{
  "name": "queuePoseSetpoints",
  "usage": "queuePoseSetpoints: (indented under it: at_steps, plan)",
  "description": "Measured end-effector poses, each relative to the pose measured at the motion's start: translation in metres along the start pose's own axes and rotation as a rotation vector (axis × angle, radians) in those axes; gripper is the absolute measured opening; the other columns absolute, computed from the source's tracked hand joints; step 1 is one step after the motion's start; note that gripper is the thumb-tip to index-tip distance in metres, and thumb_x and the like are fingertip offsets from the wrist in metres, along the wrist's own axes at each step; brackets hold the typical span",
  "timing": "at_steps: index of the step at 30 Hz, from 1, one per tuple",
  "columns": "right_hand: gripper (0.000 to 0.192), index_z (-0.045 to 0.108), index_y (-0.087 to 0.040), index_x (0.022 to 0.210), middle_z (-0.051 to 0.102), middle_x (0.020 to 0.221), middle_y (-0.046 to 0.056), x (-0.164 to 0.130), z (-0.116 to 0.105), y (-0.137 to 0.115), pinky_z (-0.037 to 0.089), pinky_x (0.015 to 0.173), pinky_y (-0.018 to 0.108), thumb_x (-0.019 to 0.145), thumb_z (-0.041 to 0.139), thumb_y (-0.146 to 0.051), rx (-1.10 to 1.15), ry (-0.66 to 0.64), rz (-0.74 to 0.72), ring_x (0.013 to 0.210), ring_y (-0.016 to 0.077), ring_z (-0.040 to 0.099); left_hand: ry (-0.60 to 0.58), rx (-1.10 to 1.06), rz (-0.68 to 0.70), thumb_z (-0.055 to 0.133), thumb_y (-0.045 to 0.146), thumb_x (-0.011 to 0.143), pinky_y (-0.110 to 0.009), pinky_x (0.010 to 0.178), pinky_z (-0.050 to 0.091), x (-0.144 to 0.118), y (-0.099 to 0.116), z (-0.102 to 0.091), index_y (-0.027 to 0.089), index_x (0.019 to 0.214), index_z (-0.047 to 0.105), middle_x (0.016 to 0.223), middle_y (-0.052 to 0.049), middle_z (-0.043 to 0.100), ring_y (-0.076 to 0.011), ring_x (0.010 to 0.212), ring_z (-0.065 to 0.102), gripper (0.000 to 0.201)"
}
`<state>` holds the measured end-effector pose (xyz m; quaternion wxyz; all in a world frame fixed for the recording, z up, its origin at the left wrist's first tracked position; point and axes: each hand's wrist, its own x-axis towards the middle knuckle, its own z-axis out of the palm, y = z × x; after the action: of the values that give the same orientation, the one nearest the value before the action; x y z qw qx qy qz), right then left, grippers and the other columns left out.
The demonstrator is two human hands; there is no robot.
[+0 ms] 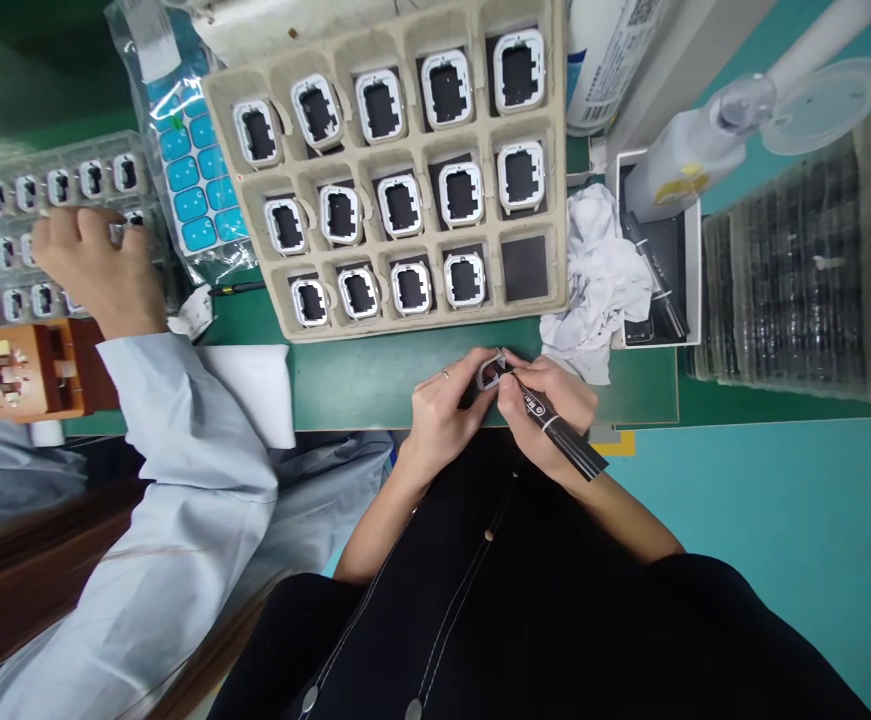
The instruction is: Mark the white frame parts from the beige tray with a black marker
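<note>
**Pen tip on the frame, right at the table's edge**

Close in, my left hand (pixel 442 405) pinches a small white-rimmed frame (pixel 489 374) just over the near edge of the green table (pixel 375 385), fingers curled tight around it. My right hand (pixel 551 400) grips a black marker pen (pixel 559 430), tip down on the frame, barrel slanting back toward my wrist. To my mind, doing this well means bracing both wrists together, keeping the frame still and letting only the tip move, light pressure, no smearing. Both forearms angle in from my lap, hands touching.

Just beyond sits a crumpled white cloth (pixel 600 275). Past it, the pulp tray (pixel 412 320) holds rows of the same frames, with its near-right pocket (pixel 525 267) bare of one. Off to the left, a co-worker's hand (pixel 97 265) rests on a clear blister tray (pixel 52 180) of smaller parts.
</note>
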<state>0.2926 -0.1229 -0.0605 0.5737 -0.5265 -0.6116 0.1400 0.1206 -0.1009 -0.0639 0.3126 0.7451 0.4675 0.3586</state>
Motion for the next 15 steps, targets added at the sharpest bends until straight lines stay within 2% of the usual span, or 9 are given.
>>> queuePoseSetpoints:
  at_steps: [5,9,15]
  plan:
    - [0.017,0.076,-0.029,0.112,0.086,0.095,0.000,-0.0010,-0.0005,-0.0009,0.080,0.087,0.037,0.110,0.080,-0.013,0.014,0.014,0.034,0.095,0.0239,0.092,0.017,0.021,0.026,0.081,0.023,0.118,-0.028,0.100,0.074,-0.0001,0.0003,0.0010,0.026,0.145,0.083,0.121,-0.004,0.096,-0.0189,0.103,0.093,0.027]
    - [0.019,0.075,-0.028,0.111,0.086,0.094,-0.001,-0.0002,0.0001,-0.0004,0.081,0.086,0.036,0.108,0.081,-0.010,0.012,0.007,0.003,0.092,0.0234,0.092,0.042,0.009,0.045,0.082,0.021,0.117,-0.025,0.100,0.072,-0.0001,0.0004,0.0018,0.025,0.144,0.083,0.122,-0.004,0.096,-0.0178,0.104,0.093,0.027]
    - [0.013,0.075,-0.027,0.108,0.088,0.097,0.002,0.0013,-0.0001,-0.0016,0.080,0.083,0.035,0.112,0.079,-0.015,0.010,0.026,0.056,0.094,0.0242,0.094,0.017,0.017,0.020,0.083,0.024,0.117,-0.028,0.102,0.073,-0.0012,0.0002,-0.0004,0.026,0.145,0.084,0.123,-0.004,0.096,-0.0195,0.105,0.093,0.029]
